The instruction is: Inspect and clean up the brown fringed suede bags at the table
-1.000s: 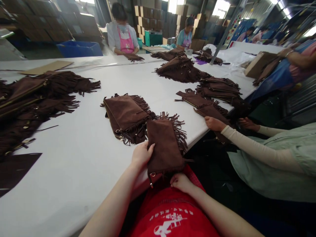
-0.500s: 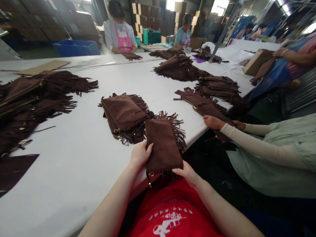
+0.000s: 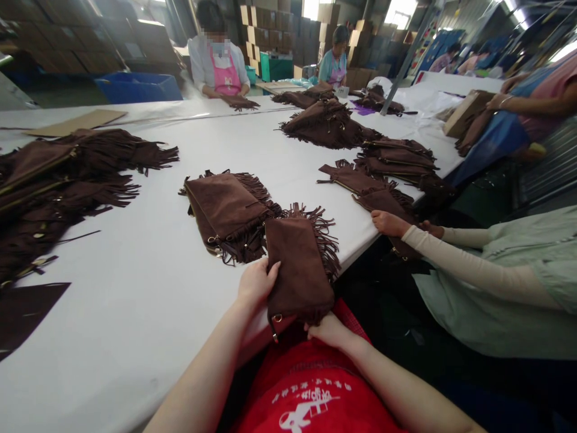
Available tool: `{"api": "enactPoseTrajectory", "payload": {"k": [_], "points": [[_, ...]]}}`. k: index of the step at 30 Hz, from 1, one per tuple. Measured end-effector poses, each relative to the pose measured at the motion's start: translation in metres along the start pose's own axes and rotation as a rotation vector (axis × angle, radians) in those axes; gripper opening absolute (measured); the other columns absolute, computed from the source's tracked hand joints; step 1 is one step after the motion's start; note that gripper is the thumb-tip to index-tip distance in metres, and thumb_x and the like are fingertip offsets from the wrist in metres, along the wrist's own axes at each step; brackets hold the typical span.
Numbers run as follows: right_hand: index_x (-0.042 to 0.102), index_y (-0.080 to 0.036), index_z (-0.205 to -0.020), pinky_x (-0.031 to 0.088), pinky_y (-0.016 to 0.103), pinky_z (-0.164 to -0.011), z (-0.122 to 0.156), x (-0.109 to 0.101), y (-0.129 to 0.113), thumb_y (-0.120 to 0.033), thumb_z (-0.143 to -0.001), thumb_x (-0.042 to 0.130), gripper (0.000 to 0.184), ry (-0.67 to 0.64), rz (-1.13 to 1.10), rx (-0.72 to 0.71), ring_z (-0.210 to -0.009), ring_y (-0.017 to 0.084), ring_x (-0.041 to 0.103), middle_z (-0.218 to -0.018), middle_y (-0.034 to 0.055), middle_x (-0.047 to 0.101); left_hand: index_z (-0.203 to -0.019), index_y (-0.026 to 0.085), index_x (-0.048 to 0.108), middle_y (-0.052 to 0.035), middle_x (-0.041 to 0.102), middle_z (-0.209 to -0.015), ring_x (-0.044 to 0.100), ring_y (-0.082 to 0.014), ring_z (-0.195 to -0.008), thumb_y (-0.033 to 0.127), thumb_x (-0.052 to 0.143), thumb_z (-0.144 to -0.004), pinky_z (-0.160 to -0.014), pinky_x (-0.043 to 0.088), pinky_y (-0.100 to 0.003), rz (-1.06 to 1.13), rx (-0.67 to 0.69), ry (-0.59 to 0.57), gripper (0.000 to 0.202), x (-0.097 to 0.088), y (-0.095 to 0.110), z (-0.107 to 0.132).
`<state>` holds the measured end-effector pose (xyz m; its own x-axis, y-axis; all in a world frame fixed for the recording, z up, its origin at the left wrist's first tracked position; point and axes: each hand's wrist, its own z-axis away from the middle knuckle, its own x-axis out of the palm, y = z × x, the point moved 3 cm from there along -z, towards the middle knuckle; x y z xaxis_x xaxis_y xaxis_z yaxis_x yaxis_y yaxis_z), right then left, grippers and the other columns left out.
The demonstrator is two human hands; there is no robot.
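Note:
A brown suede-like fringed bag (image 3: 297,264) lies at the table's near edge, its lower end sticking out over my red apron. My left hand (image 3: 259,279) grips its left side, thumb on top. At the bag's lower edge, my right hand (image 3: 327,328) is closed with fingers curled; the bag covers part of them. Fringe spreads along the bag's right side, and a metal ring with a short tab hangs at its lower left corner. Just beyond my left hand rests a small stack of similar bags (image 3: 228,207), touching the held one.
More fringed bags lie in a heap (image 3: 54,180) at left and in piles (image 3: 331,123) farther back on the white table (image 3: 148,258). Close on my right, a co-worker's hand (image 3: 390,224) holds another bag. A metal pole (image 3: 408,57) rises at the back right.
My right hand has moved from the bag's lower right corner, down and left, to under its lower edge. The left hand stays where it was.

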<state>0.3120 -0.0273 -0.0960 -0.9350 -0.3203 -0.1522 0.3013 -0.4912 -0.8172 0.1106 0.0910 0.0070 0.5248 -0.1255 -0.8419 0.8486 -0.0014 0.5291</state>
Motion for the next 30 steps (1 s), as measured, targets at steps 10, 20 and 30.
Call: {"api": "enactPoseTrajectory", "payload": {"k": [10, 20, 30], "points": [[0.061, -0.021, -0.103, 0.043, 0.042, -0.104, 0.013, -0.070, -0.006, -0.016, -0.059, 0.054, 0.044, 0.560, -0.333, -0.347, -0.108, 0.025, 0.062, -0.108, 0.0078, 0.069, -0.093, 0.023, 0.067, -0.0069, 0.073, -0.098, 0.066, -0.0219, -0.089, 0.047, 0.041, -0.094, -0.071, 0.042, -0.029, 0.001, 0.003, -0.002, 0.035, 0.000, 0.001, 0.000], [0.063, -0.016, -0.072, 0.049, 0.029, -0.058, 0.020, -0.035, -0.046, -0.024, -0.065, 0.057, 0.012, 0.299, -0.165, -0.243, -0.066, 0.022, 0.065, -0.070, 0.0057, 0.071, -0.091, 0.022, 0.066, -0.0078, 0.073, -0.095, 0.066, -0.0214, -0.088, 0.045, 0.041, -0.094, -0.069, 0.041, -0.028, -0.011, -0.021, -0.007, 0.034, -0.001, 0.001, 0.000], [0.065, -0.015, -0.075, 0.051, 0.029, -0.058, -0.002, -0.061, 0.023, -0.016, -0.066, 0.054, 0.014, 0.217, -0.005, 0.024, -0.056, 0.019, 0.066, -0.057, 0.0024, 0.068, -0.089, 0.023, 0.065, -0.0076, 0.073, -0.090, 0.066, -0.0241, -0.086, 0.048, 0.039, -0.093, -0.067, 0.040, -0.029, -0.056, 0.001, 0.008, 0.036, 0.000, -0.002, -0.003]]}}
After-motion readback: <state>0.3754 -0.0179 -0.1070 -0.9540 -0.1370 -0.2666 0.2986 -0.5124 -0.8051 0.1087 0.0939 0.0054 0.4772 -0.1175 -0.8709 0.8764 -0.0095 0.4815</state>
